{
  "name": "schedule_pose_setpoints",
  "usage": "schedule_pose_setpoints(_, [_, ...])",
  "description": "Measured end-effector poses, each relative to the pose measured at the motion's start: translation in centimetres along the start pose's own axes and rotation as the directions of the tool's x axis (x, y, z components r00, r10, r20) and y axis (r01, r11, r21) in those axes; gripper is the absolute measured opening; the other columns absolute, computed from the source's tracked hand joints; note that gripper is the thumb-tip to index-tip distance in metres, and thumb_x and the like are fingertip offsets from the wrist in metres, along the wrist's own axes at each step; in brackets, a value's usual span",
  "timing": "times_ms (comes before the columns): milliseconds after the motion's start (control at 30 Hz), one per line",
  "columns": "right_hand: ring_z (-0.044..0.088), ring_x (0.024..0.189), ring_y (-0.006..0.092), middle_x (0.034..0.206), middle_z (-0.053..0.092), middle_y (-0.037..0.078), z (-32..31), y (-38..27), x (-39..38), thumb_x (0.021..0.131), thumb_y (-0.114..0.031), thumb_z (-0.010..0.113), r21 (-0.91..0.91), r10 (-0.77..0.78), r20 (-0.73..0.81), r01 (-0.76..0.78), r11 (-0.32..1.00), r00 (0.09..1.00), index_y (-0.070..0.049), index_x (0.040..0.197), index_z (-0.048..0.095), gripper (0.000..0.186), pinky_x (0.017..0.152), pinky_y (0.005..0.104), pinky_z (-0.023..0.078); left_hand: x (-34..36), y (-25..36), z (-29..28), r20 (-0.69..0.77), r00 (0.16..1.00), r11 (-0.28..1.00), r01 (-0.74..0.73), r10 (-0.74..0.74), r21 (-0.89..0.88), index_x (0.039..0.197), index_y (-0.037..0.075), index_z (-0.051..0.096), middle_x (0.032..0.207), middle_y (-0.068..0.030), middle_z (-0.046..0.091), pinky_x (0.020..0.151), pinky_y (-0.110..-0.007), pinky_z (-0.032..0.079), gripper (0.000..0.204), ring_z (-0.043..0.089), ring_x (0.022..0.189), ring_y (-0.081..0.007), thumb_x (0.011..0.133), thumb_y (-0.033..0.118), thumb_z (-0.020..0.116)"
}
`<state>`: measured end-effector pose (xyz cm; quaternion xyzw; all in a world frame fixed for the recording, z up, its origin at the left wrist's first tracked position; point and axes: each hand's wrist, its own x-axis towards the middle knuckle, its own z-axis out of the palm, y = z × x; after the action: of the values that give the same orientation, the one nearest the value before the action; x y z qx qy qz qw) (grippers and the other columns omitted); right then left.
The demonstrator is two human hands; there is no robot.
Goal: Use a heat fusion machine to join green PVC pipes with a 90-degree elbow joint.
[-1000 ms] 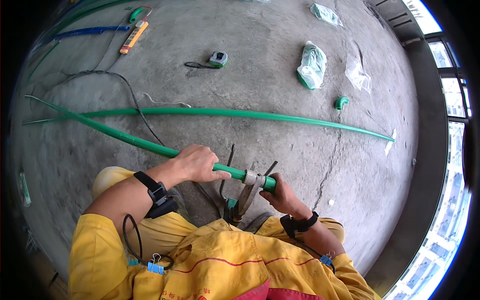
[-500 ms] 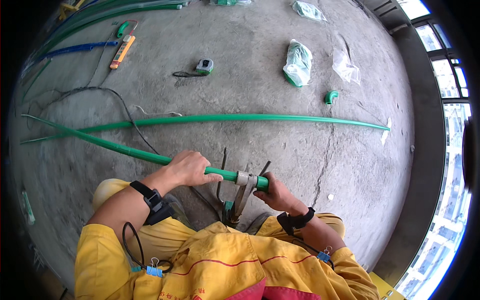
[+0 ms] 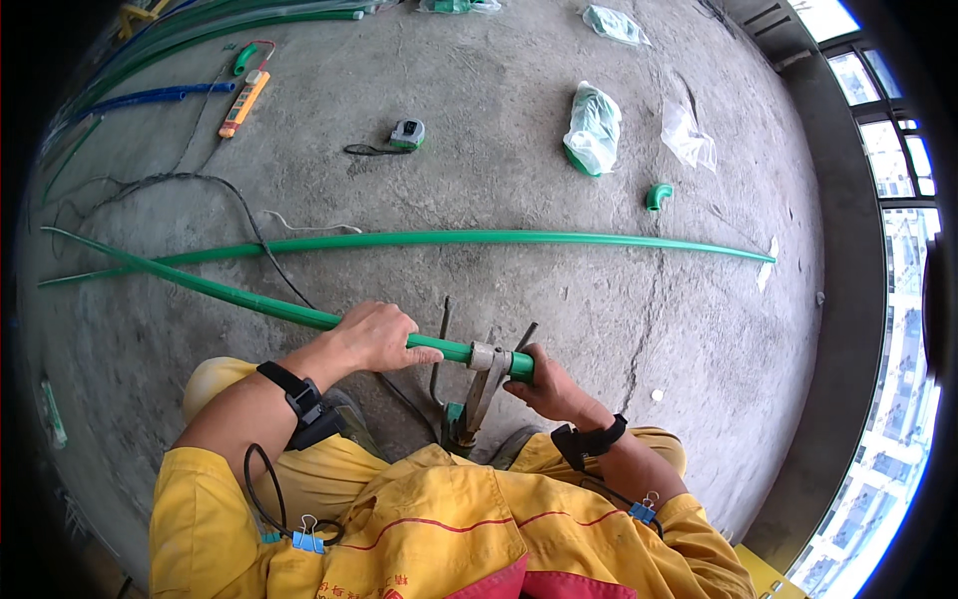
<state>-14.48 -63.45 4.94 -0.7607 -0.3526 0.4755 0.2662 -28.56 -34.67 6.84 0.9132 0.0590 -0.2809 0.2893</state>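
Note:
My left hand (image 3: 377,337) is wrapped over a long green pipe (image 3: 249,298) that runs off to the upper left. At the pipe's near end is a metal hot-plate tool (image 3: 487,381) with a silver cylindrical head (image 3: 483,355), standing upright on a bent-rod stand between my feet. On the right of the head, my right hand (image 3: 547,389) grips a short green piece (image 3: 521,366), its fingers partly hidden. A second green pipe (image 3: 519,236) lies across the concrete floor (image 3: 419,190) beyond my hands.
Farther off lie a tape measure (image 3: 407,134), an orange power strip (image 3: 244,103), a green elbow (image 3: 659,197), bagged fittings (image 3: 593,128), plastic wrap (image 3: 687,135), blue pipes (image 3: 160,96) and green pipes (image 3: 170,45). A black cable (image 3: 249,210) crosses the floor. Windows (image 3: 903,299) line the right side.
The view has shifted, so the floor's objects sit slightly further left. Both hands are a little lower in the picture and keep the same grip on the green pieces at the tool.

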Motion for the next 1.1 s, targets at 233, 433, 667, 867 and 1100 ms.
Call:
schedule_pose_setpoints(233, [0.065, 0.081, 0.0419, 0.085, 0.064, 0.023, -0.08, -0.04, 0.05, 0.087, -0.023, 0.074, -0.005, -0.008, 0.004, 0.008, 1.000, 1.000, -0.001, 0.116, 0.042, 0.048, 0.067, 0.0450, 0.050, 0.03, 0.18, -0.25, 0.013, 1.000, 1.000, 0.002, -0.002, 0.001, 0.069, 0.002, 0.069, 0.067, -0.0206, 0.065, 0.067, -0.049, 0.053, 0.072, 0.067, 0.072, -0.0393, 0.082, 0.072, 0.056])
schedule_pose_setpoints(433, [0.065, 0.082, 0.0419, 0.086, 0.064, 0.023, -0.24, -0.23, 0.08, 0.087, -0.023, 0.074, 0.020, 0.029, 0.022, -0.030, 0.999, 0.999, -0.001, 0.115, 0.042, 0.048, 0.068, 0.0447, 0.050, 0.12, 0.16, -0.29, 0.019, 1.000, 1.000, 0.008, -0.007, -0.011, 0.069, 0.001, 0.069, 0.066, -0.0205, 0.065, 0.067, -0.049, 0.053, 0.072, 0.067, 0.071, -0.0395, 0.082, 0.071, 0.057])
schedule_pose_setpoints(667, [0.064, 0.084, 0.0423, 0.088, 0.064, 0.024, -0.32, -0.23, 0.08, 0.086, -0.023, 0.074, 0.028, 0.028, 0.024, -0.029, 0.999, 0.999, -0.001, 0.115, 0.042, 0.048, 0.069, 0.0450, 0.050, 0.24, -0.07, 0.10, -0.007, 1.000, 1.000, -0.006, 0.006, 0.002, 0.068, 0.001, 0.068, 0.067, -0.0210, 0.065, 0.067, -0.049, 0.053, 0.074, 0.067, 0.071, -0.0399, 0.082, 0.072, 0.056])
schedule_pose_setpoints(867, [0.064, 0.066, 0.0229, 0.075, 0.062, 0.013, 0.04, 0.41, -0.02, 0.089, -0.019, 0.071, -0.008, -0.070, -0.032, 0.070, 0.998, 0.997, -0.001, 0.114, 0.043, 0.042, 0.059, 0.0363, 0.049, 0.17, 0.10, -0.06, -0.008, 1.000, 1.000, -0.012, 0.012, 0.010, 0.068, 0.001, 0.068, 0.066, -0.0209, 0.065, 0.067, -0.049, 0.053, 0.076, 0.067, 0.071, -0.0399, 0.081, 0.074, 0.054])
schedule_pose_setpoints(1100, [0.065, 0.085, 0.0425, 0.089, 0.064, 0.024, -0.25, -0.08, -0.06, 0.086, -0.024, 0.074, 0.028, 0.038, 0.025, -0.039, 0.999, 0.999, -0.002, 0.115, 0.042, 0.049, 0.069, 0.0454, 0.050, 0.12, 0.21, -0.15, 0.001, 1.000, 1.000, -0.004, 0.004, 0.015, 0.068, 0.002, 0.069, 0.066, -0.0205, 0.065, 0.068, -0.049, 0.054, 0.075, 0.067, 0.072, -0.0394, 0.081, 0.074, 0.054])
